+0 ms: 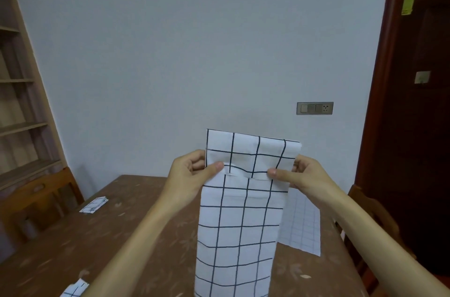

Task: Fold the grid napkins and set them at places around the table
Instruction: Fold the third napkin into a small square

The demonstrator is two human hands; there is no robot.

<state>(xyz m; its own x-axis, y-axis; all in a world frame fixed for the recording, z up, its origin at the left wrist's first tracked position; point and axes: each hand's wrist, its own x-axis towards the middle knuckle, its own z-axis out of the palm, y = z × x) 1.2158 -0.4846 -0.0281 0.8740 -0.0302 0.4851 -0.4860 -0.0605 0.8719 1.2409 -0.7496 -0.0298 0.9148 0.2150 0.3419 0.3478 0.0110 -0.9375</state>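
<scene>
— Where is the grid napkin at this moment?

— Held up in the air above the brown table, in front of the pale wall. It hangs as a long strip, its top part doubled over toward the wall, its lower end dropping past the bottom of the view.

— And the hands?

— The left hand pinches the left edge of the strip near the top, thumb on the near face, fingers curled behind. The right hand pinches the right edge at the same height in the same way. Both are closed on the cloth.

— Any other napkins?

— A small folded napkin lies flat near the table's left edge, toward the far side. A second folded napkin lies at the near left, partly cut off by the picture's bottom edge. Behind the held strip, a paler unfolded grid cloth shows toward the table's right edge; I cannot tell whether it lies flat or hangs.

— What stands around the table?

— A wooden chair at the far left, a shelf unit behind it, another chair at the right, and a dark door beyond. A switch panel sits on the wall.
</scene>
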